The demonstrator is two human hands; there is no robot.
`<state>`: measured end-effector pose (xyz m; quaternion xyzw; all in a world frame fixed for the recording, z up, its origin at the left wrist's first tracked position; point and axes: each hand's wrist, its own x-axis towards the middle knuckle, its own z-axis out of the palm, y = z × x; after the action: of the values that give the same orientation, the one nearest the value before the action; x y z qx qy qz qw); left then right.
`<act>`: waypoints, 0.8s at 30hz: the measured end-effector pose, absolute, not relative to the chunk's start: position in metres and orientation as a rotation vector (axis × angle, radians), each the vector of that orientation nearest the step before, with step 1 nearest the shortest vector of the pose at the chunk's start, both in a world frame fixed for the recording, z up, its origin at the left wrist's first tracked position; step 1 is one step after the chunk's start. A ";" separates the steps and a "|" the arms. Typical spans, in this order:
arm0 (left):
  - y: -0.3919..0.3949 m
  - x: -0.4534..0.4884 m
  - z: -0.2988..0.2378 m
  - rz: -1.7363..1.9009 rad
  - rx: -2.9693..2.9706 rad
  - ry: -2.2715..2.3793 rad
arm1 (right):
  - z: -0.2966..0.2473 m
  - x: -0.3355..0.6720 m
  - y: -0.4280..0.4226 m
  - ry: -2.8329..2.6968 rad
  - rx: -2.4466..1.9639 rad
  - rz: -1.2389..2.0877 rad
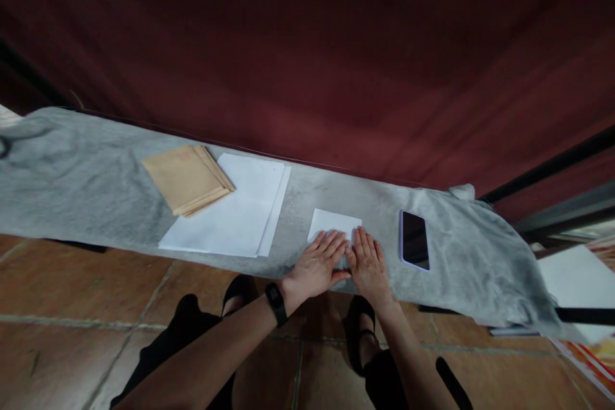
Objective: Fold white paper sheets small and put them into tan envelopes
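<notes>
A small folded white paper (333, 223) lies on the grey cloth-covered table (96, 179) near its front edge. My left hand (321, 262) rests flat on the paper's near part, fingers stretched out, a black band on the wrist. My right hand (367, 261) lies flat beside it, fingers together and extended, pressing on the paper's right near corner. The thumbs almost touch. Neither hand grips anything.
A stack of white sheets (235, 214) lies left of the hands, with a pile of brown envelopes (187, 178) on its far left corner. A dark phone (414, 239) lies right of my right hand. A dark red curtain hangs behind. The floor is tiled.
</notes>
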<state>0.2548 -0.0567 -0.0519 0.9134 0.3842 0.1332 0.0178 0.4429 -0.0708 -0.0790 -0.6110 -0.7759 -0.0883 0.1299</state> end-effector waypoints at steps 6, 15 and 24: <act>-0.058 0.255 -0.049 0.412 2.849 1.200 | -0.082 0.446 -0.072 -2.254 -1.750 -0.270; -0.059 0.256 -0.048 0.387 2.835 1.213 | -0.082 0.449 -0.073 -2.193 -1.834 -0.232; -0.050 0.268 -0.046 0.469 2.739 1.320 | -0.075 0.448 -0.066 -2.082 -1.871 -0.061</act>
<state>0.2676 -0.0497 -0.0458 0.8899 0.4288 0.1524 0.0323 0.4478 -0.0659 -0.0751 -0.6585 -0.7329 -0.0214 0.1699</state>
